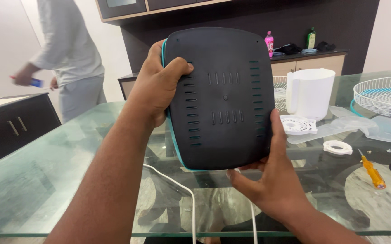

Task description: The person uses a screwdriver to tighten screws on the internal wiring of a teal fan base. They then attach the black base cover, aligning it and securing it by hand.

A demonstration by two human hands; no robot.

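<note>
A: Hands first, quick.
B: Left hand (159,86) clamps the upper left edge of the dark vented base panel (220,97), thumb across its face, forearm rising from bottom left. Right hand (272,180) props the panel's lower right corner, thumb up along the edge, other fingers spread loose beneath.
A: Panel's place?
B: Held upright in the air above the near middle of the glass surface (46,180), teal rim showing along its left edge.
A: Counts?
B: One panel, two white cords (184,190) hanging under it. Toward the right edge: one white housing (310,92), one white ring (338,147), one yellow screwdriver (373,173). One wire fan guard (383,95) at the far right corner. Another person (71,54) stands beyond the far left corner.
</note>
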